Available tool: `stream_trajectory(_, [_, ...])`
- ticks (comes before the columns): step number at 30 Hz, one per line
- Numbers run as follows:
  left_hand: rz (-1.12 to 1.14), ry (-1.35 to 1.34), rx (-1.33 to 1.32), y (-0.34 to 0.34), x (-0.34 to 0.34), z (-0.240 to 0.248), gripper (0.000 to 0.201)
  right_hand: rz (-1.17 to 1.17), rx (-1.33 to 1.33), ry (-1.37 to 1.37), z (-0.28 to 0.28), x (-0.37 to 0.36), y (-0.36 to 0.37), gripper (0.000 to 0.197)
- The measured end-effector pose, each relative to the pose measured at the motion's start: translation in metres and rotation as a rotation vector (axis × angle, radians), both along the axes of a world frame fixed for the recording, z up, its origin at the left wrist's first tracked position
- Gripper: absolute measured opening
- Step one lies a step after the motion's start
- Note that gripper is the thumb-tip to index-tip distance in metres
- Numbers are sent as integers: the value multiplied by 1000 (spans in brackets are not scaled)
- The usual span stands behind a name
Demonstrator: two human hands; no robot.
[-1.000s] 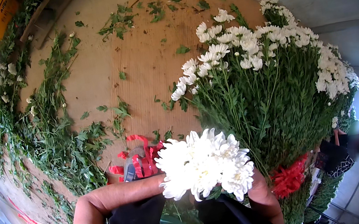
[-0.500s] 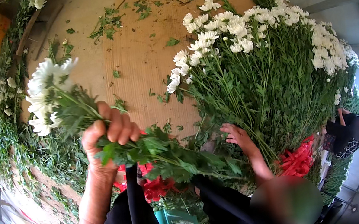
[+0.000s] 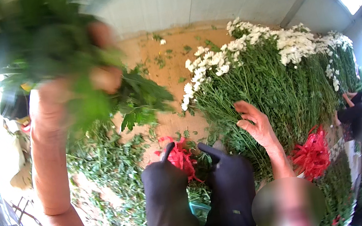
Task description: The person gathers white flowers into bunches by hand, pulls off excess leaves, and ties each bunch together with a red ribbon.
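High at the left, my left hand (image 3: 53, 101) is closed around a bunch of chrysanthemums (image 3: 44, 44). Motion smears the bunch, and its white blooms, seen half a second ago, cannot be made out now; green leaves hang toward the middle. My right hand (image 3: 259, 128) hovers at the left side of a big pile of white chrysanthemums (image 3: 270, 80), its fingers apart and nothing in them. The pile's blooms lie along the far edge and its stems run toward me.
Red ribbon strips lie in one heap (image 3: 313, 154) right of my right forearm and another heap (image 3: 182, 160) by my knees. Stripped leaves (image 3: 109, 167) cover the left side. A teal stool (image 3: 199, 208) shows between my legs. Another person (image 3: 360, 106) works at far right.
My left hand has lifted the bunch up and to the left. My right hand has risen a little and turned, still holding nothing. The view has tilted up, showing more wall.
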State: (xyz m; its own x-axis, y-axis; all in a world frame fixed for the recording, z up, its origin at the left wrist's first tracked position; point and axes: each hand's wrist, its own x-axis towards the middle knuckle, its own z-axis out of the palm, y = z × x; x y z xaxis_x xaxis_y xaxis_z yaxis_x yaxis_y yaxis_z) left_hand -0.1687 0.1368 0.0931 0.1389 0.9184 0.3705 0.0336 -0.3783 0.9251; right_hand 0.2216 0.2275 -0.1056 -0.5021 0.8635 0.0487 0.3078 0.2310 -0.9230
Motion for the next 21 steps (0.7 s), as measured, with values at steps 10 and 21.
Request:
stream_trajectory(10, [-566,690,-654,-105,89,-73,76,267,196,558,66,-98,-213,51])
stream_trajectory(21, [-84,968,-200,-183,127,-96,114,-84,-252,704,29,-52,-264,41])
